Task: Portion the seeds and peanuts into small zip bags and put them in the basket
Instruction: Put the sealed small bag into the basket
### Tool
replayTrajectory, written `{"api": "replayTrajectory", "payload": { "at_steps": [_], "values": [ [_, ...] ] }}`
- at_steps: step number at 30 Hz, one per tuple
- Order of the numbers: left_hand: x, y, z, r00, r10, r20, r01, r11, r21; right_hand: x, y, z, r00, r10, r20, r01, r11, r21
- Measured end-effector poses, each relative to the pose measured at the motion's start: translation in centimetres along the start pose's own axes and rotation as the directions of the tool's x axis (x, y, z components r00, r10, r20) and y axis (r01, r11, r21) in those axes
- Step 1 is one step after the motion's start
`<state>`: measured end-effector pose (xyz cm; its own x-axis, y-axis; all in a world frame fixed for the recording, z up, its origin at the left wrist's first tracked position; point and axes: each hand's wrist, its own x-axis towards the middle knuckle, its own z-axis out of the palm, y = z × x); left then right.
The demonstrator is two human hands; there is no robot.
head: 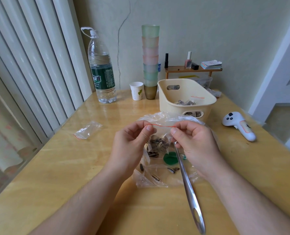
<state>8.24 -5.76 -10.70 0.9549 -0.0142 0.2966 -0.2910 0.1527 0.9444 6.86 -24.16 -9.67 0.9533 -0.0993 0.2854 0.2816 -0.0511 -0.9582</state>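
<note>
Head view: left hand [132,141] and right hand [193,143] each pinch an end of a small zip bag's [159,141] red-lined top, held above the table [73,167].

Light, limp and probably slippery, the clear film seems best held at its seal; striped sunflower seeds sag inside. Cream basket [186,97] stands just behind; the right hand also holds a metal spoon [188,184].

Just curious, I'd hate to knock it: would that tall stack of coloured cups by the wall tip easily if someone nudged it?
Probably: the stack of cups is tall and narrow on one small base cup. It looks like light plastic, so likely to topple rather than slide.
</note>
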Motion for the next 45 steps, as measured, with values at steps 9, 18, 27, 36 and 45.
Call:
{"api": "replayTrajectory", "payload": {
  "at_steps": [9, 18, 27, 36, 45],
  "values": [
    [-0.09, -0.03, -0.01, 0.999, 0.031, 0.030, -0.032, 0.998, 0.047, -0.04, 0.14, 0.19, 0.999, -0.045, 0.007, 0.045, 0.998, -0.039],
    [-0.20, -0.03, 0.04, 0.999, 0.006, 0.041, -0.007, 1.000, 0.022, -0.07, -0.06, 0.16, 0.998, -0.043, 0.040, 0.043, 0.999, -0.006],
    [-0.37, -0.02, 0.24, 0.997, 0.011, 0.080, -0.012, 1.000, 0.023, 0.01, 0.21, 0.18, 0.997, -0.062, 0.037, 0.063, 0.998, -0.022],
    [-0.44, 0.11, 0.29, 0.995, 0.029, 0.099, -0.031, 0.999, 0.014, 0.10, 0.49, 0.28, 0.996, -0.044, 0.082, 0.043, 0.999, 0.014],
    [-0.26, -0.36, 0.14, 0.990, 0.019, 0.141, -0.031, 0.996, 0.080, 0.17, 0.74, 0.27, 0.994, -0.071, 0.081, 0.073, 0.997, -0.022]
  ]
}}
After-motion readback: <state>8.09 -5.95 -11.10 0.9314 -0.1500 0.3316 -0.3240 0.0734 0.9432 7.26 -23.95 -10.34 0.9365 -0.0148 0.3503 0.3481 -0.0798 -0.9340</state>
